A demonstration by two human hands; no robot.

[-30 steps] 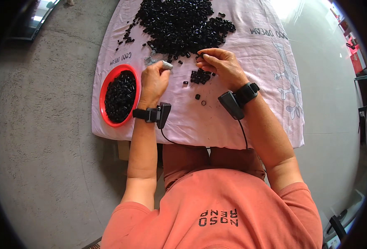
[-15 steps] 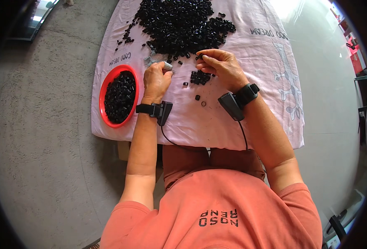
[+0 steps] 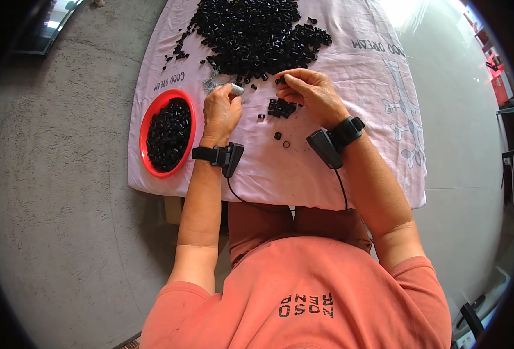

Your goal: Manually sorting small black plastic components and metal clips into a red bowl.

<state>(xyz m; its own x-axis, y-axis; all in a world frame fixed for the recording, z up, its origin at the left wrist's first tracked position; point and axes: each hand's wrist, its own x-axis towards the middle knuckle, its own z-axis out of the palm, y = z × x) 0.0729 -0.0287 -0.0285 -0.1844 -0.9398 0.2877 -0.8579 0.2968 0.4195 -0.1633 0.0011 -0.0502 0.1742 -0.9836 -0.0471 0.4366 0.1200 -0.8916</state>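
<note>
Small black plastic pieces form a large heap at the far side of the cloth-covered table. My right hand pinches one small black plastic piece between thumb and fingertips, just below the heap. Beneath those fingers lies a little cluster of black pieces. My left hand is closed, with something grey at its fingertips; whether it is held or wrapped round a finger I cannot make out. A small grey, thin-stranded pile lies just beyond that hand.
At the left stands a red oval basin filled with black pieces. A loose black piece and a thin ring rest on the pink printed cloth. Wrist-worn black devices trail a cable towards my lap.
Both hands stay almost in place. My left hand has shifted very slightly right and its fingers have turned a little; the right still pinches the black piece.
</note>
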